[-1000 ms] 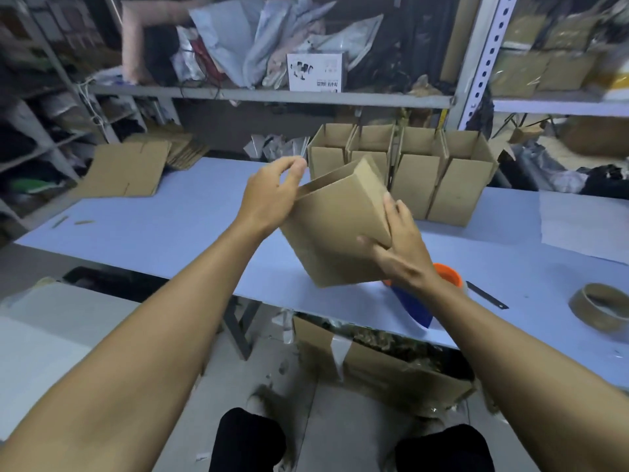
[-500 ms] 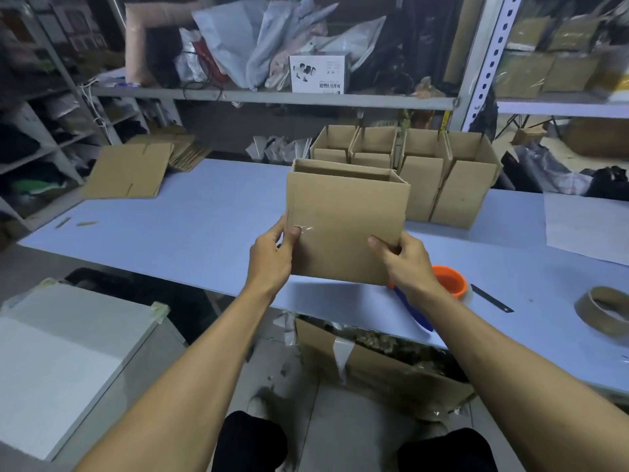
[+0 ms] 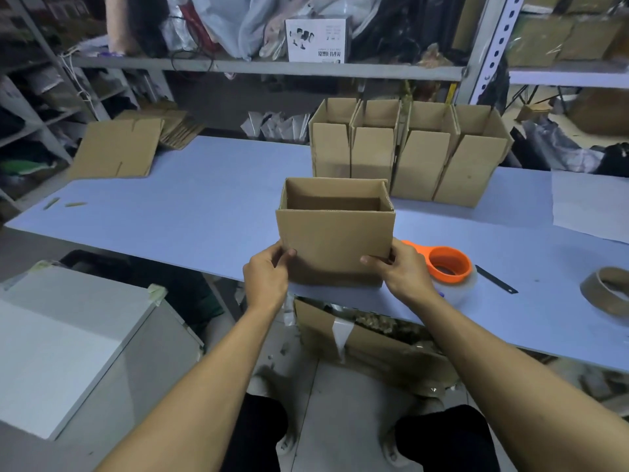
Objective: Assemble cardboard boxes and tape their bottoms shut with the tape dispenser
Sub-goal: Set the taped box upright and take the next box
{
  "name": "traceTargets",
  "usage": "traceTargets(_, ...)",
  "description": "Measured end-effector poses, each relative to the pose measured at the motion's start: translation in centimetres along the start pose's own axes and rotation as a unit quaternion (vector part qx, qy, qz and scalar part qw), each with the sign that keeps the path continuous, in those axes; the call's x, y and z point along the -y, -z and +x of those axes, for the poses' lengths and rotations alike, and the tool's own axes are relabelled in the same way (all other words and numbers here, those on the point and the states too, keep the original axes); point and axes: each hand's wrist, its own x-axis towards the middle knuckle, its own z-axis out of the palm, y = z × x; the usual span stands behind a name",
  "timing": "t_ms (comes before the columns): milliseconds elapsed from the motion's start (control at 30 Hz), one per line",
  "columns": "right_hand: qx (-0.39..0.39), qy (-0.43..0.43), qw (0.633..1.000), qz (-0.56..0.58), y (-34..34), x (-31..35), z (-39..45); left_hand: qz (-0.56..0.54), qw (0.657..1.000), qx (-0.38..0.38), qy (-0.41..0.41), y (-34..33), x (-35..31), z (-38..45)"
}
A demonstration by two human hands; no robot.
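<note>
An assembled cardboard box (image 3: pixel 335 233) stands upright with its open top up, near the front edge of the pale blue table (image 3: pixel 190 216). My left hand (image 3: pixel 267 277) grips its lower left corner, thumb on the near face. My right hand (image 3: pixel 401 272) grips the lower right corner the same way. The orange tape dispenser (image 3: pixel 447 265) with a clear tape roll lies on the table just right of my right hand. Flat unfolded box blanks (image 3: pixel 117 148) lie at the table's far left.
Several assembled boxes (image 3: pixel 412 151) stand in a row at the back of the table. A black blade (image 3: pixel 495 284) and an empty cardboard tape core (image 3: pixel 609 289) lie to the right. A waste box (image 3: pixel 367 342) sits under the table; a white cabinet (image 3: pixel 68 338) stands at left.
The box was tilted in the air a second ago; it has been turned upright and lowered onto the table near the front edge. Both hands shifted to its lower corners.
</note>
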Motion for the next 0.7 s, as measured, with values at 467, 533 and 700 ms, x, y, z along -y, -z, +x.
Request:
traceTargets(467,-0.041,0.015,0.999,0.018,-2.0,-0.9,-0.3,0.038,0.998,0.028,-0.033,0.6,2.0,1.2)
traceTargets(533,-0.053,0.004,0.998,0.029,-2.9,-1.1,0.2,0.034,0.998,0.024,-0.037,0.6,2.5,2.0)
traceTargets(700,-0.058,0.012,0.998,0.029,-4.9,-0.5,3.0,0.029,0.999,0.014,-0.023,0.9,3.6,5.2)
